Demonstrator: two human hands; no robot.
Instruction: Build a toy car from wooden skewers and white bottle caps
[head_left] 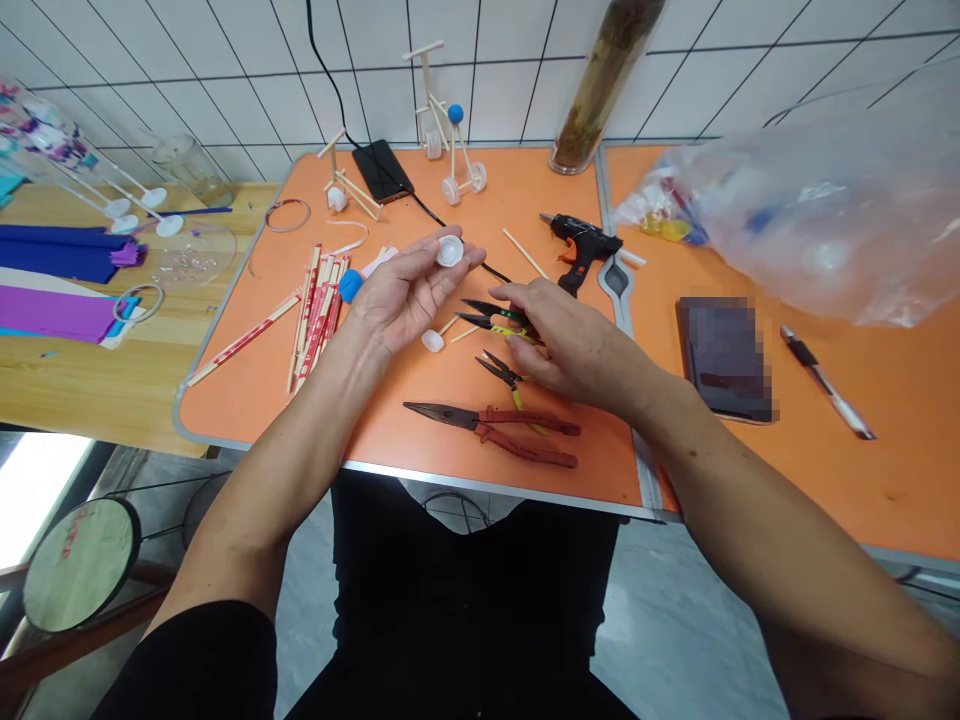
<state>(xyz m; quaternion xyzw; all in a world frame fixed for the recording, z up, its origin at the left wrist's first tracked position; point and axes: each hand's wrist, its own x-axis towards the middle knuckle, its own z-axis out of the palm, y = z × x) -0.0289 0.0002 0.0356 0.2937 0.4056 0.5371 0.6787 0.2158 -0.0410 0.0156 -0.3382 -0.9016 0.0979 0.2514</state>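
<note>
My left hand (409,290) is raised palm up over the table, holding a small round white bottle cap (450,251) by the fingertips. To its right, my right hand (566,335) grips the green and yellow handles of dark-bladed scissors (480,315), whose tips point left. Below this hand lie small yellow-handled pliers (499,370), partly covered. Red-handled long-nose pliers (491,430) rest nearer the table edge. Another white cap (433,341) and short wooden sticks (463,334) lie between the hands. A blue ball (350,286) shows beside my left wrist.
Wrapped chopsticks (319,320) lie at left. Stick models on cap wheels (457,165) stand behind, near a black power bank (382,170). A glue gun (581,245), a phone (724,355), a pen (829,385) and a plastic bag (817,220) are at right.
</note>
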